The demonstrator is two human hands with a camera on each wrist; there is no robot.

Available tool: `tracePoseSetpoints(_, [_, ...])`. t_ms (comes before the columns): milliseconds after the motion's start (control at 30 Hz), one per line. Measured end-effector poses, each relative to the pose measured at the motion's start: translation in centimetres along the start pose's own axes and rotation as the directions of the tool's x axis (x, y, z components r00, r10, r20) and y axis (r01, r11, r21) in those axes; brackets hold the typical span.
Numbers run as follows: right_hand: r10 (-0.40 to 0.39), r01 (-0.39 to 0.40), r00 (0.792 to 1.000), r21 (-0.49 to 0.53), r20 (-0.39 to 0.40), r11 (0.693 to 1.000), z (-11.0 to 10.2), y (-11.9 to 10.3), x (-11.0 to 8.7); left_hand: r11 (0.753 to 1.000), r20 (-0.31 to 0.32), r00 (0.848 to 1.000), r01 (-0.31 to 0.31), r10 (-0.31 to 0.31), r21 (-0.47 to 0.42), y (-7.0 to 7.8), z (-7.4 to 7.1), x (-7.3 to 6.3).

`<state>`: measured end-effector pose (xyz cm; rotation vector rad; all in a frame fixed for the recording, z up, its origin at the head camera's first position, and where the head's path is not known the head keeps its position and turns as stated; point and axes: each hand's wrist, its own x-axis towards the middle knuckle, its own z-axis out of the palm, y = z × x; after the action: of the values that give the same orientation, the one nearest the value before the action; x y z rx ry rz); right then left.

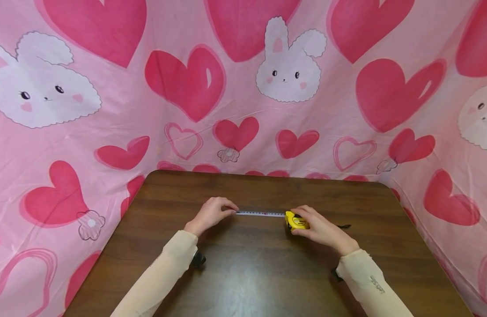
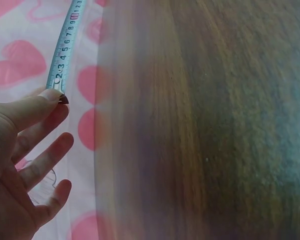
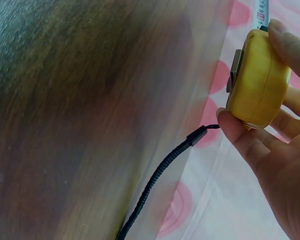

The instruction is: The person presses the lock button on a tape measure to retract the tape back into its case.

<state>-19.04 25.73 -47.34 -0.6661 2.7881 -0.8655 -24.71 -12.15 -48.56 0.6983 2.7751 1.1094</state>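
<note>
A yellow tape measure (image 1: pixel 296 221) is held above the table by my right hand (image 1: pixel 320 226), thumb and fingers around its case. From the case a short length of pale blade (image 1: pixel 261 214) runs straight across to my left hand (image 1: pixel 213 214). In the left wrist view, thumb and index finger pinch the end of the blade (image 2: pixel 65 50), while the other fingers are spread apart. The right wrist view shows the yellow case (image 3: pixel 260 80) with a metal clip (image 3: pixel 234 70) on its side and a black wrist strap (image 3: pixel 160 175) hanging from it.
A dark brown wooden table (image 1: pixel 243 273) with rounded far corners lies beneath both hands. Pink cloth (image 1: pixel 243 105) printed with hearts and rabbits hangs behind it and on both sides. A dark wrist device (image 1: pixel 198 259) sits under the left sleeve.
</note>
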Motion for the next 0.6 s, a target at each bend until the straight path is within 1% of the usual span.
tracePoseSetpoints(167, [0.006, -0.006, 1.0, 0.008, 0.005, 1.0, 0.13, -0.15, 0.16, 1.0, 0.003, 1.0, -0.009, 0.009, -0.002, 0.04, 0.25, 0.2])
tracePoseSetpoints(600, [-0.001, 0.002, 1.0, -0.007, 0.017, 1.0, 0.28, -0.68, 0.51, 0.997, 0.008, 0.997, -0.077, 0.077, -0.008, 0.47, 0.96, 0.74])
